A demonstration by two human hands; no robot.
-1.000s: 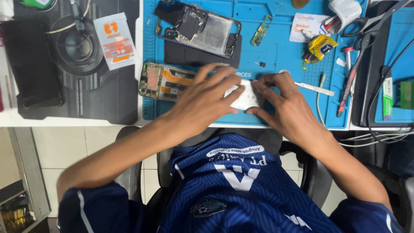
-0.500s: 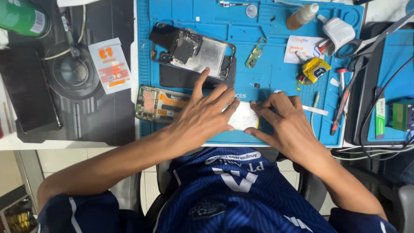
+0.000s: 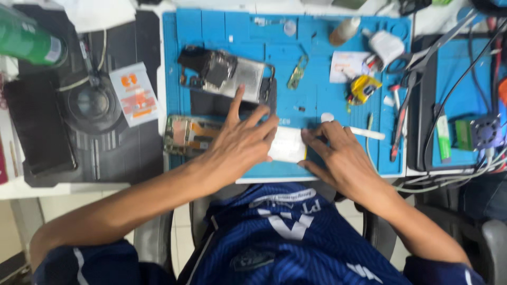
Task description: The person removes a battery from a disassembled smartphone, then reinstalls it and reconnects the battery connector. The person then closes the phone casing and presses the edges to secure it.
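At far left a green bottle (image 3: 29,41) is cut off by the frame edge. A circuit board (image 3: 186,134) lies on the blue mat (image 3: 317,100), its right end hidden under the left hand (image 3: 240,148). That hand rests flat, fingers spread, on a white rectangular piece (image 3: 288,145), largely covered. The right hand (image 3: 343,158) pinches the piece's right edge, fingers bent. Further right, small tools (image 3: 401,121) are too blurred to identify.
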